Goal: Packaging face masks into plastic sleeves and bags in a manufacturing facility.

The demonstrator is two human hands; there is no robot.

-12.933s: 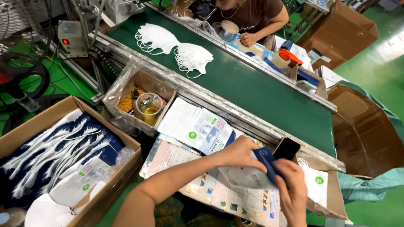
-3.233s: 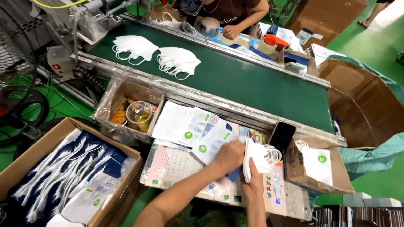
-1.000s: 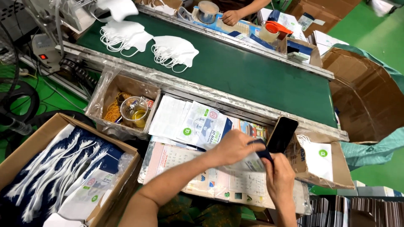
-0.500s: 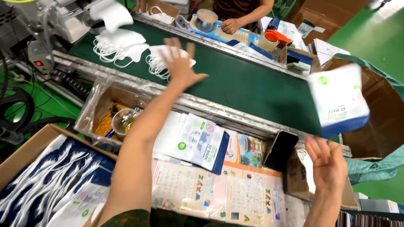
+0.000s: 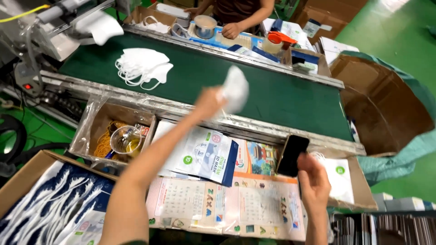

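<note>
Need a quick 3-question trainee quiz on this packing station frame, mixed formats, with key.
1. True or false: the left hand holds a white mask above the green conveyor belt.
2. What does the right hand hold? A) a roll of tape B) a black phone C) nothing
3. Fill in: the pile of white masks lies on the ____.

Key: 1 true; 2 C, it is empty, beside the propped black phone; 3 belt.
</note>
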